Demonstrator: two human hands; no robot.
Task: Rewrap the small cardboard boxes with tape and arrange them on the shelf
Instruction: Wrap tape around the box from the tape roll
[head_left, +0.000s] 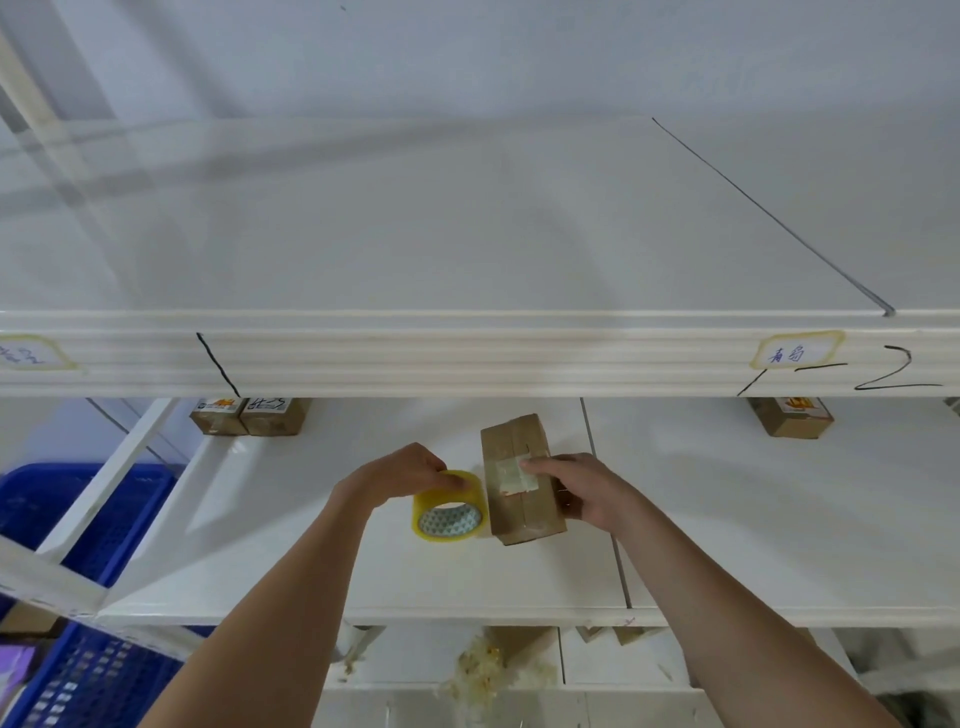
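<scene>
Box (521, 480) lies on middle shelf (291, 545), largest item | tape roll (451, 505) stands just left of box | left hand (400, 473) grips tape roll | right hand (576, 486) presses fingers on box's taped top

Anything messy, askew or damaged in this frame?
Yes. Crumpled scraps of used tape lie loose on the shelf below the one being worked on. The box under the right hand lies skewed to the shelf edge, but it is mid-taping.
</scene>
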